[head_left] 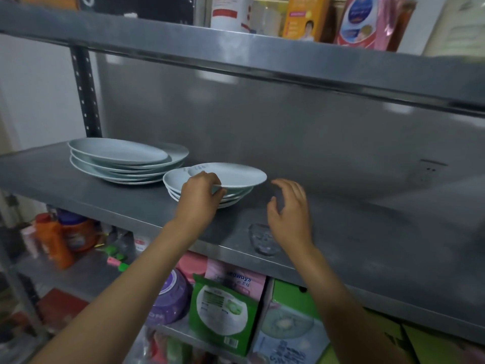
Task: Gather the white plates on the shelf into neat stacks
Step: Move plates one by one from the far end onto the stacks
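Two stacks of white plates stand on the grey metal shelf (78,185). The larger stack (123,161) sits at the back left, its plates slightly offset. A smaller stack of deep plates (231,199) stands to its right. The top plate (233,174) of that stack lies shifted to the right. My left hand (200,191) grips this top plate by its near rim. My right hand (288,208) hovers just right of the small stack, fingers apart and curled, holding nothing.
A small clear glass dish (262,239) lies near the shelf's front edge under my right wrist. The shelf above (236,48) carries boxes and packets. Below are an orange bottle (56,243), a purple tub (170,298) and a green packet (223,311).
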Tool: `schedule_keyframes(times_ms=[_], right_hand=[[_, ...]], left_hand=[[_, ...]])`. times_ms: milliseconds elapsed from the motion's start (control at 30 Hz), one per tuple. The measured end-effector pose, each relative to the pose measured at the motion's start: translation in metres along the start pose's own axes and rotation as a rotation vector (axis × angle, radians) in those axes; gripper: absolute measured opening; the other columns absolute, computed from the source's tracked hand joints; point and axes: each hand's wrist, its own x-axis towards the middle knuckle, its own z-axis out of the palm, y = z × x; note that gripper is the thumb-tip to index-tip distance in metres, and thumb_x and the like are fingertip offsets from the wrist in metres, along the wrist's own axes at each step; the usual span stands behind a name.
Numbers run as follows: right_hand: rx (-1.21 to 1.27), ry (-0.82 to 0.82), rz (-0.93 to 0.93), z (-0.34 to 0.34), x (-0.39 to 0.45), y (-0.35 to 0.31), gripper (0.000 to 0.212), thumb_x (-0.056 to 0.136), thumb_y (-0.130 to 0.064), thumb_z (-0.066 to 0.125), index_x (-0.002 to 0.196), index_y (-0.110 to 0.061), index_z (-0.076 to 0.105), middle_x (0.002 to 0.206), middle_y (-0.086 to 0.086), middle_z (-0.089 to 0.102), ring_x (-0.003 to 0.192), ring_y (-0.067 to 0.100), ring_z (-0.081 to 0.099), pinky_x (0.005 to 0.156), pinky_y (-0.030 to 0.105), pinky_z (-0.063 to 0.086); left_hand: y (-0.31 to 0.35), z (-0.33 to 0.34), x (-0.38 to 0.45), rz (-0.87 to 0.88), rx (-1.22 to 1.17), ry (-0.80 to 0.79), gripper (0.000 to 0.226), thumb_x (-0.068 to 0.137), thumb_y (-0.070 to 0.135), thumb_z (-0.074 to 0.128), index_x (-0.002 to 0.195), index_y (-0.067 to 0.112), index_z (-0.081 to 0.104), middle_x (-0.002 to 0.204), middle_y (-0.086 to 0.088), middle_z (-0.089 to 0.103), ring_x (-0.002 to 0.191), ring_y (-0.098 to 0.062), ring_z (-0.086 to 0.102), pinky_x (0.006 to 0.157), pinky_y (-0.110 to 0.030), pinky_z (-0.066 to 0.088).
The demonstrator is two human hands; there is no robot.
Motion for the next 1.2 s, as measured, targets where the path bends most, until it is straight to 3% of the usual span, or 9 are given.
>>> schedule_keyframes(times_ms=[200, 300, 500, 633, 867, 1200], right_hand=[[-0.001, 0.011, 0.046, -0.008, -0.006, 0.010, 0.033, 0.084, -0.002, 0.055, 0.116, -0.008, 0.061, 0.118, 0.003, 0.061, 0.115, 0.017, 0.049, 0.100, 0.022, 0.036], [0.003, 0.014, 0.064, -0.012, -0.009, 0.012, 0.034, 0.084, -0.002, 0.055, 0.116, -0.008, 0.061, 0.118, 0.003, 0.060, 0.116, 0.015, 0.048, 0.100, 0.022, 0.036], [0.000, 0.040, 0.072, -0.022, -0.011, 0.019, 0.034, 0.082, -0.001, 0.056, 0.115, -0.008, 0.062, 0.117, 0.004, 0.061, 0.114, 0.017, 0.049, 0.099, 0.023, 0.036], [-0.035, 0.048, 0.080, -0.039, -0.012, 0.028, 0.035, 0.082, -0.005, 0.054, 0.116, -0.008, 0.061, 0.118, 0.005, 0.060, 0.116, 0.020, 0.049, 0.100, 0.026, 0.037], [-0.187, 0.070, 0.103, -0.100, -0.026, 0.071, 0.037, 0.079, -0.007, 0.052, 0.116, -0.006, 0.061, 0.118, 0.008, 0.060, 0.115, 0.024, 0.050, 0.102, 0.033, 0.039], [-0.500, 0.105, 0.201, -0.228, -0.066, 0.179, 0.040, 0.073, -0.006, 0.053, 0.112, -0.002, 0.062, 0.112, 0.015, 0.064, 0.108, 0.035, 0.058, 0.099, 0.043, 0.044]], left_hand=[[0.004, 0.001, -0.003, -0.024, 0.033, -0.073, 0.022, 0.079, 0.021, 0.050, 0.073, 0.005, 0.063, 0.069, -0.010, 0.065, 0.071, -0.032, 0.058, 0.076, -0.041, 0.048], [0.006, 0.006, -0.005, -0.012, 0.151, -0.148, 0.021, 0.083, 0.021, 0.050, 0.072, 0.010, 0.064, 0.074, -0.004, 0.066, 0.076, -0.030, 0.057, 0.100, -0.051, 0.032], [0.015, 0.007, -0.006, 0.051, 0.286, -0.168, 0.028, 0.090, 0.027, 0.048, 0.071, 0.010, 0.060, 0.079, -0.006, 0.066, 0.080, -0.031, 0.059, 0.107, -0.054, 0.022], [0.042, 0.013, -0.010, 0.255, 0.230, -0.122, 0.032, 0.087, 0.025, 0.042, 0.092, 0.004, 0.065, 0.094, -0.013, 0.067, 0.099, -0.035, 0.059, 0.103, -0.052, 0.031], [0.115, 0.068, -0.026, 0.488, 0.050, -0.161, 0.044, 0.093, 0.021, 0.037, 0.130, 0.002, 0.050, 0.134, -0.015, 0.053, 0.133, -0.030, 0.039, 0.113, -0.050, 0.024], [0.249, 0.164, -0.064, 0.682, -0.079, -0.294, 0.053, 0.097, 0.028, 0.023, 0.140, 0.001, 0.039, 0.147, -0.014, 0.040, 0.141, -0.028, 0.025, 0.115, -0.052, 0.019]])
